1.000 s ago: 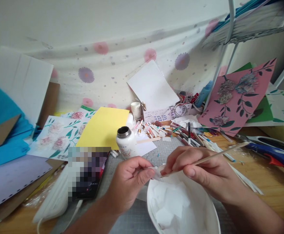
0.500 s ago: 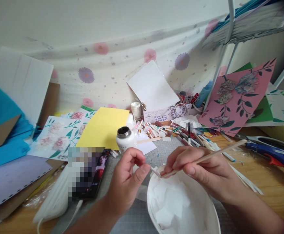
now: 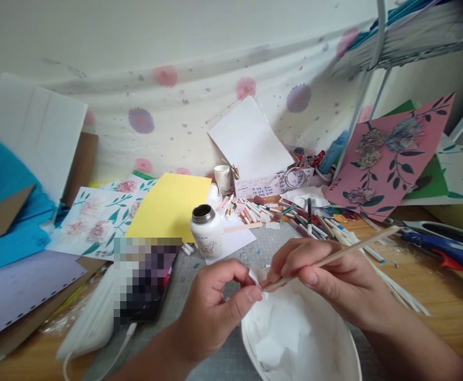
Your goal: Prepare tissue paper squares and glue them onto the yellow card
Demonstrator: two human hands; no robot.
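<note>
My right hand [image 3: 326, 283] pinches a thin wooden stick [image 3: 346, 251] whose tip points left at a small white paper piece [image 3: 257, 276]. My left hand [image 3: 215, 307] pinches that paper piece between thumb and forefinger, right at the stick's tip. Both hands hover over the rim of a white bowl [image 3: 350, 344] holding several white paper scraps. A white bottle [image 3: 206, 231] with an open dark mouth stands just beyond my left hand.
A phone [image 3: 147, 280] lies left of my hands on the grey cutting mat [image 3: 223, 365]. Markers [image 3: 279, 214] are scattered behind. Yellow paper [image 3: 171, 203], flower cards, a pink card [image 3: 393, 159] and a blue glue gun [image 3: 449, 254] surround the workspace.
My left hand opened and pulled slightly away half a second ago, then closed again on the paper piece at the stick's tip. The right hand has barely moved.
</note>
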